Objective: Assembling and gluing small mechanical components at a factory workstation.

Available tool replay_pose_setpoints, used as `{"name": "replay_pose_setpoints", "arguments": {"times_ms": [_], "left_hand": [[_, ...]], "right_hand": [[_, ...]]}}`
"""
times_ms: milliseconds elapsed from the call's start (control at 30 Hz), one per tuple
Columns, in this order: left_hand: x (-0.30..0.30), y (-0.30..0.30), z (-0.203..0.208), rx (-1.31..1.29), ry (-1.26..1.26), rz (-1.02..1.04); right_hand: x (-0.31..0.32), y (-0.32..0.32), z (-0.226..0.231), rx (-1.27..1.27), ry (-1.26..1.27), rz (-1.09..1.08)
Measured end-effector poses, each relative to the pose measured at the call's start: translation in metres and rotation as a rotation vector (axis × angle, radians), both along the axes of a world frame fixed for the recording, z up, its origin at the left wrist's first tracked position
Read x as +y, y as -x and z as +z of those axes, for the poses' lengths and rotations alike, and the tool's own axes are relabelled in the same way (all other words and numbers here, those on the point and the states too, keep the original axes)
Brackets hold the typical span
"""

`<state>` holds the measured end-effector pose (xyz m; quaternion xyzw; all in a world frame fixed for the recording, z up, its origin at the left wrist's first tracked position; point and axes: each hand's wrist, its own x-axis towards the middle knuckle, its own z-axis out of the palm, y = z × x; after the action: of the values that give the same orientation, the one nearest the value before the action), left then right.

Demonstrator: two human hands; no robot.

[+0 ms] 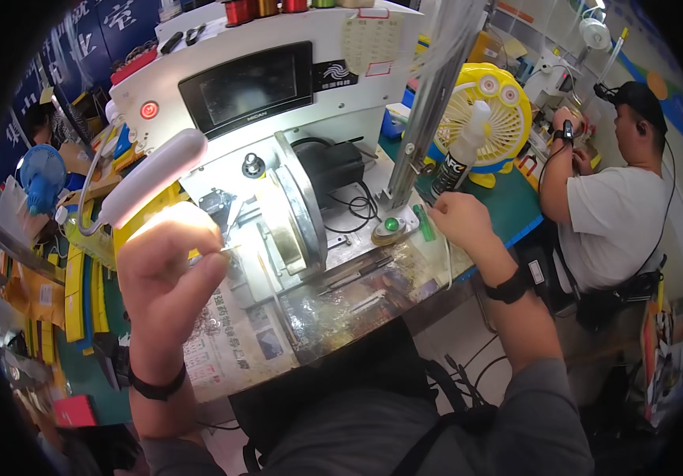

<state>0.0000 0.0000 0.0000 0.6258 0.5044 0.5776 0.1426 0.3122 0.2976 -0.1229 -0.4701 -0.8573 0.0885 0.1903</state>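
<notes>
My left hand is curled closed under the bright lamp, its fingertips just left of the machine's round wheel. Glare hides whatever may be between those fingers. Across the bench, my right hand is also closed, thumb and fingers drawn together beside a small green piece. Behind it stands a black bottle with a white nozzle. What the right fingers hold, if anything, cannot be made out. The white machine carries a dark screen and a red button. A green button sits near my right hand.
A metal post rises right of the machine, with a yellow fan behind. Thin tools and a printed sheet lie along the near edge. Yellow strips crowd the left. Another person sits at far right.
</notes>
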Motion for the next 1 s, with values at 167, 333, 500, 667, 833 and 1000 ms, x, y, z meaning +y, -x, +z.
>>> {"name": "replay_pose_setpoints", "arguments": {"times_ms": [167,333,500,667,833,1000], "left_hand": [[0.002,-0.003,-0.002,-0.036,0.085,0.170],[0.011,0.011,0.007,0.114,0.035,0.244],[0.006,0.010,0.017,0.122,-0.109,0.311],[0.011,0.012,-0.003,0.179,-0.095,0.150],[0.011,0.008,-0.024,0.231,-0.061,0.032],[0.007,0.007,-0.031,0.241,0.035,0.016]], "right_hand": [[0.000,0.006,0.000,-0.329,0.013,-0.077],[0.010,-0.005,-0.002,-0.268,-0.004,-0.111],[0.006,-0.026,0.013,-0.010,0.081,-0.021],[0.021,-0.079,0.011,0.284,0.399,0.095],[-0.028,-0.076,0.041,0.651,0.616,0.194],[-0.088,-0.036,0.095,0.680,0.672,0.537]]}}
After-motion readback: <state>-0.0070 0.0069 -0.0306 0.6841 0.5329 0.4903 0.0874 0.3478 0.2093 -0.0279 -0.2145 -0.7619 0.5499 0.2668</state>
